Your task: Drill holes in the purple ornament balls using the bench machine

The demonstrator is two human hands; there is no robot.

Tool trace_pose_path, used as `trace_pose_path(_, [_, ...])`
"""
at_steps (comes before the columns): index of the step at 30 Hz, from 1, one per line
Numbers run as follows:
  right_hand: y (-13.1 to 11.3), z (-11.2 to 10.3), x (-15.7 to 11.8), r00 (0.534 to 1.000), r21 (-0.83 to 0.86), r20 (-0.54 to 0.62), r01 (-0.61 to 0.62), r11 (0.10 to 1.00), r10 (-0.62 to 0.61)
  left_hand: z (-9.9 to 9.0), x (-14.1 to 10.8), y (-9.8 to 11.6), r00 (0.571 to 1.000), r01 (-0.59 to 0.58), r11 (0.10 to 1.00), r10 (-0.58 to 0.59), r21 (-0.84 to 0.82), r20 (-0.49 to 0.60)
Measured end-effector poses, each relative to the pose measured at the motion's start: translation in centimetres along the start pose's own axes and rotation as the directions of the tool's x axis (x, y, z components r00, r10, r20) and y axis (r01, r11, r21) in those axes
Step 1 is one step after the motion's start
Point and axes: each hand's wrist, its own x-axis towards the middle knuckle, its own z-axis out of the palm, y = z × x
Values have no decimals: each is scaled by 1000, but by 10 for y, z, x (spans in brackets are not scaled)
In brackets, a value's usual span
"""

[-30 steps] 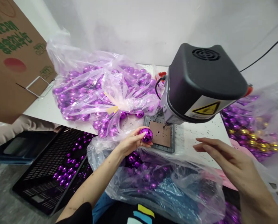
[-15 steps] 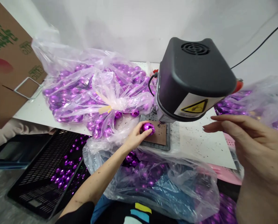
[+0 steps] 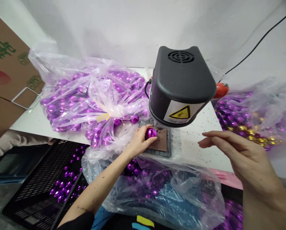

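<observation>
Left hand pinches purple ball at left edge of brown board. Right hand, slightly spread, hovers by right edge of table.

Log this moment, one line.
left hand: holding ball | ball: at brown plate, contact unclear | right hand: nothing held, apart from machine

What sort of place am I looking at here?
Probably a small factory or workshop: the left hand holds a shiny purple ball by a black-housed bench machine, near a translucent plastic bag of similar balls and a black slatted plastic crate.
</observation>
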Motion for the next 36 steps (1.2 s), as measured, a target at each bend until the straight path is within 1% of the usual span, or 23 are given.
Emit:
trace_pose_path(3, [3, 1, -1, 999, 2, 21, -33, 999, 33, 2, 1, 5, 1000, 4, 997, -5, 77, 15])
trace_pose_path(6, [1, 1, -1, 1000, 3, 12, -25, 1000, 25, 5, 4, 9, 998, -53, 990, 48, 129, 43])
trace_pose_path(8, [-2, 1, 0, 1000, -12, 4, -9, 1000, 9, 10, 7, 10, 996, -84, 983, 79, 161, 36])
trace_pose_path(10, [-6, 0, 1, 1000, -38, -14, 16, 999, -16, 17, 9, 7, 996, -86, 978, 87, 189, 3])
trace_pose_path(12, [-10, -2, 3, 998, -51, -48, 46, 998, -49, 24, 9, 3, 996, -61, 981, 70, 186, -46])
trace_pose_path(15, [-22, -2, 11, 985, -21, -143, 96, 995, -98, 32, 9, -5, 994, -34, 988, 49, 148, -94])
trace_pose_path(17, [-35, 1, 20, 960, 43, -246, 147, 988, -132, 33, 8, -8, 995, -44, 990, 56, 132, -86])
trace_pose_path(19, [-52, 7, 33, 923, 90, -322, 252, 964, -211, 33, 7, -9, 996, -54, 991, 62, 123, -61])
trace_pose_path(21, [-68, 15, 47, 886, 76, -331, 368, 927, -325, 32, 6, -10, 997, -64, 991, 70, 116, -43])
trace_pose_path(24, [-84, 24, 66, 824, -42, -319, 481, 876, -468, 32, 6, -10, 995, -82, 991, 87, 103, -42])
trace_pose_path(26, [-88, 29, 77, 797, -115, -323, 502, 857, -510, 33, 7, -11, 995, -93, 991, 97, 94, -39])
trace_pose_path(27, [-89, 30, 81, 799, -141, -309, 499, 855, -517, 34, 7, -12, 994, -96, 991, 100, 91, -37])
trace_pose_path(30, [-88, 35, 89, 829, -215, -245, 459, 862, -502, 35, 7, -12, 994, -100, 991, 104, 90, -30])
trace_pose_path(32, [-86, 38, 89, 829, -246, -262, 437, 865, -494, 35, 7, -13, 994, -98, 991, 101, 88, -32])
trace_pose_path(34, [-83, 43, 83, 797, -272, -326, 436, 858, -509, 35, 7, -13, 994, -101, 992, 104, 82, -34])
trace_pose_path(35, [-80, 45, 76, 769, -297, -356, 446, 844, -531, 35, 7, -13, 994, -104, 991, 107, 79, -36])
trace_pose_path(36, [-76, 48, 68, 728, -338, -387, 460, 821, -566, 35, 7, -13, 993, -107, 991, 110, 77, -38])
